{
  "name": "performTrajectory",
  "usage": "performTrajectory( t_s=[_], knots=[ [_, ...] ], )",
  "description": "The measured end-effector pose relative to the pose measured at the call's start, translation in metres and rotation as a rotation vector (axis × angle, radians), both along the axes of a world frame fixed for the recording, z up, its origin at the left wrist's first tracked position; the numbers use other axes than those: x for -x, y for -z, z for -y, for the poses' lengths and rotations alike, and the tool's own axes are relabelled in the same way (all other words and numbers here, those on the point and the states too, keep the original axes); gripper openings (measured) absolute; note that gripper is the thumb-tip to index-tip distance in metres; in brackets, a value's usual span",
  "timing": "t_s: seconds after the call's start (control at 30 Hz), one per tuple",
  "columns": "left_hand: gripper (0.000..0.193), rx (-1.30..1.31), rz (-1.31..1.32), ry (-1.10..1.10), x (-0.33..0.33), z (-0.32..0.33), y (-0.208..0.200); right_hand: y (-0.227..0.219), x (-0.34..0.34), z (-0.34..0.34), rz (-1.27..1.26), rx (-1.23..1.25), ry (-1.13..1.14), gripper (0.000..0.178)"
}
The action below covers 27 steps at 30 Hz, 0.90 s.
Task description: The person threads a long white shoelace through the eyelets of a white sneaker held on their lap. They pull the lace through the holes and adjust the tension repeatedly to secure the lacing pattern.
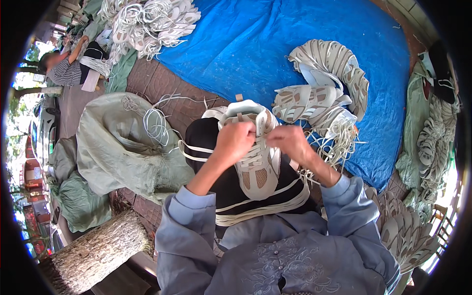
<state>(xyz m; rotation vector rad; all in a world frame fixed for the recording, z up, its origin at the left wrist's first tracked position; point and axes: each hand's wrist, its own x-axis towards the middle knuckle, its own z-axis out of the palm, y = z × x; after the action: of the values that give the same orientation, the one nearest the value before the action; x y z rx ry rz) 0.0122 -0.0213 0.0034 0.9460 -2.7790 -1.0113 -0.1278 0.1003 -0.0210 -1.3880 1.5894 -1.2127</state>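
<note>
Far left: another person (66,66) in a striped top sits by a heap of white shoe parts (147,22).
Sack: a pale green sack (113,147) lies on the brick floor, loose white laces (156,123) on top of it.
Left hand (235,140): closed in a fist on a white lace (258,129) at the shoe's eyelets.
Shoe: a white sneaker (255,162) rests on the lap, toe toward the person, between both hands.
Right hand (290,140): fingers pinched on the lace, just beside the left hand.
Lap: more laces (265,206) drape across the dark trousers.
Right: a pile of finished sneakers (324,93) sits on the blue tarp (246,49).
</note>
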Motion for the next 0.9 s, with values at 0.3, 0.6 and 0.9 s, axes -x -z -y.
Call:
performTrajectory(
  t_s=[0.3,0.6,0.9],
  knots=[
    [0.013,-0.126,0.086,0.09,0.003,0.007,-0.014,0.007,0.009,0.014,-0.332,-0.085,-0.111,0.01],
    [0.013,-0.096,0.045,0.084,0.0,0.006,-0.01,-0.001,0.017,0.029,-0.003,-0.339,-0.121,0.015],
    [0.015,0.014,-0.058,0.083,0.0,0.002,0.001,0.01,-0.018,0.014,-0.775,0.154,0.084,0.011]
  ],
)
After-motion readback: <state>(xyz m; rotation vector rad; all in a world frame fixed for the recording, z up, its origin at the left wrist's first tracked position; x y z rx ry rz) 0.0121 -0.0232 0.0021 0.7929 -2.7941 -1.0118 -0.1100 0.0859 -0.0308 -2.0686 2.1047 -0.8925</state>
